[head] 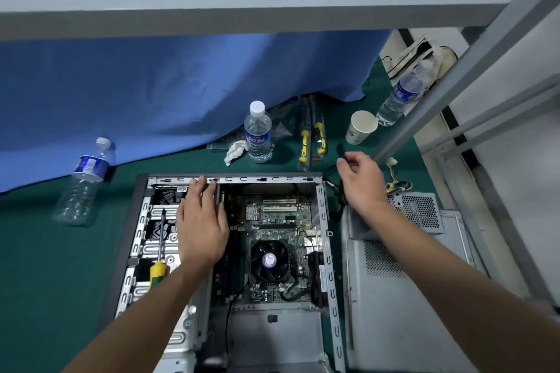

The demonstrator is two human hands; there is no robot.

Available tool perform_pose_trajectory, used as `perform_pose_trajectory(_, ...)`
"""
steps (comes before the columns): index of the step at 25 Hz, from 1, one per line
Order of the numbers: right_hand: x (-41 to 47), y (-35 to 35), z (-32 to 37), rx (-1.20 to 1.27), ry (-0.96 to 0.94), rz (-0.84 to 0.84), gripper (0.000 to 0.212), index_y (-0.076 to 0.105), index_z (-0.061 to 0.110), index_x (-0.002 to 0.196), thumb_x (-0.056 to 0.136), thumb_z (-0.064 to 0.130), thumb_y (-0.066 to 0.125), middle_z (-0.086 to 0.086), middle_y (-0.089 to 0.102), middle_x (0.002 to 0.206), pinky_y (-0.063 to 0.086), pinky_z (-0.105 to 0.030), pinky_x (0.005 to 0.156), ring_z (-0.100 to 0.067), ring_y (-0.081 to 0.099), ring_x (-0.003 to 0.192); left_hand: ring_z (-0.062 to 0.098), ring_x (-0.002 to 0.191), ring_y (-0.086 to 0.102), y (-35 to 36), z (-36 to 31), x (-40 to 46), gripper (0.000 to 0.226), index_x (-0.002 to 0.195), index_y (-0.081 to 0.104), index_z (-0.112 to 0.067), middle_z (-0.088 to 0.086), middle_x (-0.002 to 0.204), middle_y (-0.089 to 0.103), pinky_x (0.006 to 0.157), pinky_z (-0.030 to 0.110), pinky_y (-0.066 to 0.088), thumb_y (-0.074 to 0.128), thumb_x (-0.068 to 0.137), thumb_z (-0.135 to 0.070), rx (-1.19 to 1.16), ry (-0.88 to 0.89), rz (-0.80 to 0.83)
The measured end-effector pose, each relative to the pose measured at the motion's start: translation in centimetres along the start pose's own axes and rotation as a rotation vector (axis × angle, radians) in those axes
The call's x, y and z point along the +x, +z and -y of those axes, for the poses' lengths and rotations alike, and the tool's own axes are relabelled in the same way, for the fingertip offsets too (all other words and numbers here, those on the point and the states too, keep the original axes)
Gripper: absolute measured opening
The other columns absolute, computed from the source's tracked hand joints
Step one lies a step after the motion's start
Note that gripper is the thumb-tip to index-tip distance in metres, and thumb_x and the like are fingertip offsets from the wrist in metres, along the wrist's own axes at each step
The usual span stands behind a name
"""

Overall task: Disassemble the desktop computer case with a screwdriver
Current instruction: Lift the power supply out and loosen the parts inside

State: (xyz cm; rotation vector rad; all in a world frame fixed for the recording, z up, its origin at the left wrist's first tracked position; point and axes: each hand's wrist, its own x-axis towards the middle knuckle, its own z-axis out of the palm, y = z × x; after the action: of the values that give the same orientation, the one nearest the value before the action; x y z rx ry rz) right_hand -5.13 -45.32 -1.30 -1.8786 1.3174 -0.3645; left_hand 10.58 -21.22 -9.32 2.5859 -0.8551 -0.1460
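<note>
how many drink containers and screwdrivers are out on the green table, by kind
water bottles: 3 (one lying on its side at left, one upright with a white cap, one by the frame at right)
paper cups: 1
loose screwdrivers: 1, lying in the open case
packaged yellow-handled screwdrivers: 2
total: 7

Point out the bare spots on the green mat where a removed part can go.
Widest patch: green mat left of the computer case, below the lying bottle. A smaller strip lies between that bottle and the upright bottle. Crowded: around the packaged screwdrivers, paper cup, and the side panel to the right.
</note>
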Motion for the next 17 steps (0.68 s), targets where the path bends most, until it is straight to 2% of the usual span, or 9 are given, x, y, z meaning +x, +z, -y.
perform_pose_trajectory(1, 1.3, 0.0, -0.2, -0.05, 0.018, -0.041, 0.032, 0.061, 0.007, 0.122, 0.099, 0.027, 0.053, -0.009, 0.059, 0.118, 0.049, -0.035, 0.093, -0.021, 0.061, 0.095, 0.024, 0.144, 0.029, 0.0, 0.0, 0.0, 0.045, 0.141, 0.047, -0.01, 0.009, 0.153, 0.037, 0.116, 0.044, 0.025, 0.052, 0.097, -0.021, -0.003, 0.003, -0.007)
perform_pose_trajectory(3, 3.5, 0.5, -0.7, -0.148, 0.071, -0.07, 0.03, 0.065, 0.006, 0.117, 0.097, 0.025, 0.055, -0.013, 0.061, 0.117, 0.048, -0.03, 0.08, -0.024, 0.061, 0.087, 0.023, 0.143, 0.03, 0.0, 0.0, 0.1, 0.045, 0.141, 0.047, -0.01, 0.009, 0.153, 0.038, 0.116, 0.044, 0.025, 0.053, 0.097, -0.02, -0.014, -0.008, -0.015)
perform_pose_trajectory(5, 4.9, 1.2, -1.2, -0.252, 0.167, -0.015, 0.027, 0.066, 0.004, 0.109, 0.095, 0.026, 0.058, -0.013, 0.064, 0.109, 0.044, -0.028, 0.071, -0.025, 0.059, 0.08, 0.023, 0.143, 0.031, 0.1, 0.0, 0.0, 0.045, 0.14, 0.047, -0.01, 0.009, 0.152, 0.038, 0.115, 0.045, 0.026, 0.053, 0.097, -0.02, -0.011, -0.005, -0.015)
perform_pose_trajectory(9, 5.0, 2.2, -1.4, -0.327, 0.297, 0.086, 0.032, 0.064, 0.0, 0.094, 0.095, 0.031, 0.056, -0.017, 0.066, 0.101, 0.046, -0.032, 0.071, -0.031, 0.06, 0.085, 0.024, 0.143, 0.031, 0.3, 0.2, 0.1, 0.043, 0.138, 0.048, -0.009, 0.009, 0.151, 0.039, 0.114, 0.045, 0.027, 0.054, 0.097, -0.019, -0.005, -0.007, -0.026)
perform_pose_trajectory(11, 3.2, 2.7, -1.2, -0.178, 0.256, 0.083, 0.03, 0.065, 0.004, 0.105, 0.098, 0.028, 0.049, -0.016, 0.066, 0.11, 0.044, -0.03, 0.075, -0.026, 0.061, 0.088, 0.024, 0.143, 0.031, 0.4, 0.2, 0.1, 0.043, 0.138, 0.048, -0.01, 0.009, 0.151, 0.039, 0.114, 0.047, 0.028, 0.054, 0.097, -0.019, -0.002, -0.009, -0.029)
perform_pose_trajectory(12, 1.9, 3.2, -1.2, -0.11, 0.237, 0.113, 0.036, 0.061, 0.006, 0.12, 0.1, 0.032, 0.046, -0.014, 0.062, 0.123, 0.046, -0.032, 0.084, -0.025, 0.061, 0.099, 0.025, 0.143, 0.032, 0.4, 0.2, 0.1, 0.043, 0.138, 0.049, -0.01, 0.009, 0.151, 0.039, 0.113, 0.047, 0.028, 0.055, 0.096, -0.019, -0.002, -0.008, -0.031)
perform_pose_trajectory(14, -1.0, 4.9, -1.3, -0.085, 0.179, 0.22, 0.055, 0.036, 0.014, 0.148, 0.102, 0.045, 0.039, -0.01, 0.039, 0.149, 0.038, -0.042, 0.107, -0.028, 0.046, 0.13, 0.025, 0.142, 0.032, 0.4, 0.2, 0.2, 0.044, 0.138, 0.049, -0.009, 0.01, 0.151, 0.039, 0.113, 0.047, 0.028, 0.056, 0.096, -0.019, -0.002, -0.008, -0.032)
perform_pose_trajectory(16, -3.1, 6.7, -1.8, -0.185, 0.083, 0.249, 0.065, 0.013, 0.017, 0.156, 0.102, 0.046, 0.036, -0.007, 0.02, 0.157, 0.033, -0.044, 0.109, -0.029, 0.03, 0.141, 0.026, 0.143, 0.032, 0.3, 0.1, 0.1, 0.044, 0.139, 0.049, -0.008, 0.01, 0.151, 0.039, 0.114, 0.048, 0.028, 0.055, 0.096, -0.019, 0.002, -0.007, -0.024)
perform_pose_trajectory(17, -3.5, 7.4, -2.1, -0.256, 0.041, 0.206, 0.066, 0.008, 0.017, 0.156, 0.103, 0.043, 0.036, -0.008, 0.018, 0.157, 0.036, -0.043, 0.107, -0.029, 0.031, 0.14, 0.026, 0.143, 0.031, 0.3, 0.1, 0.1, 0.045, 0.139, 0.049, -0.008, 0.011, 0.152, 0.039, 0.114, 0.048, 0.029, 0.054, 0.096, -0.019, 0.002, -0.008, -0.023)
